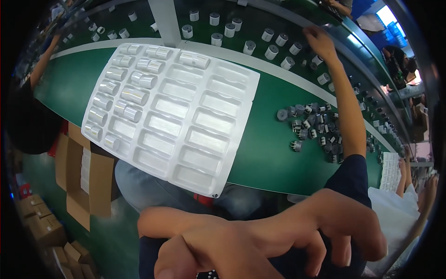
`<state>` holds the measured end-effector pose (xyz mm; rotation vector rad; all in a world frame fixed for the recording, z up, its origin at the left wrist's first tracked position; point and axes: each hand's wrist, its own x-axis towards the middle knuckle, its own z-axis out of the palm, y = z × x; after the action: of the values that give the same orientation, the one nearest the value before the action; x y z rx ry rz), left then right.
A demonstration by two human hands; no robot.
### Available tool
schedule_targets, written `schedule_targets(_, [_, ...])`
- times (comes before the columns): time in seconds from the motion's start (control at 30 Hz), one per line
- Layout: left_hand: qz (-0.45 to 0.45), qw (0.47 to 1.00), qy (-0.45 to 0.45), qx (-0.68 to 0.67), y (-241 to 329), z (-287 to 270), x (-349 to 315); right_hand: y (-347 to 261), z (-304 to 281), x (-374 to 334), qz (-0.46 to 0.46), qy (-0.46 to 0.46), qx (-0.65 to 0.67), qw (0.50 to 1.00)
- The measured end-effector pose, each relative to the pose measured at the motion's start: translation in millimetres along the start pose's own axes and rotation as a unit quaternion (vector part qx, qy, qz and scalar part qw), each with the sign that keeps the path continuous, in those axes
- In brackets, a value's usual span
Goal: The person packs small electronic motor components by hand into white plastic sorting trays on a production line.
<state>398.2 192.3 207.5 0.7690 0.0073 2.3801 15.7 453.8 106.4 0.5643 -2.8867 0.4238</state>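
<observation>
My left hand (251,237) is very close, large across the lower middle. Its bent fingers are spread apart and nothing shows between them. My right arm reaches forward over the green table, and my right hand (319,44) hangs over the conveyor belt beside several white-and-grey cylinders (281,40). Its fingers look curled in; whatever they may hold is hidden. A white plastic tray (211,69) lies tilted across the table on my left. White cylindrical parts (134,96) fill most of its two left columns, and one more part (194,60) lies at its far edge.
A pile of small grey parts with metal prongs (320,128) lies on the green table (265,158) near my right forearm. An open cardboard box (100,186) stands on the floor at left. Other people work at both sides. A metal post (165,23) rises behind the tray.
</observation>
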Motion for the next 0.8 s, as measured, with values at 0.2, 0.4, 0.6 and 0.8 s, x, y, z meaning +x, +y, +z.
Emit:
schedule_targets(0.2, [0.276, 0.92, -0.24, 0.138, 3, -24, 4, -29, -9, -48, -0.052, -0.151, 0.01, 0.987])
schedule_targets(0.4, [0.144, 0.523, 0.223, 0.81, 111, -42, -5, -22, -19, -77, -0.119, -0.104, 0.025, 0.987])
schedule_targets(0.6, [0.02, 0.166, 0.256, 0.952, 157, -151, -46, -92, -55, -131, -0.003, -0.01, 0.441, 0.898])
schedule_targets(0.8, [-0.086, 0.188, 0.235, 0.95, 156, -156, -49, -136, -85, -191, 0.111, -0.123, 0.764, 0.624])
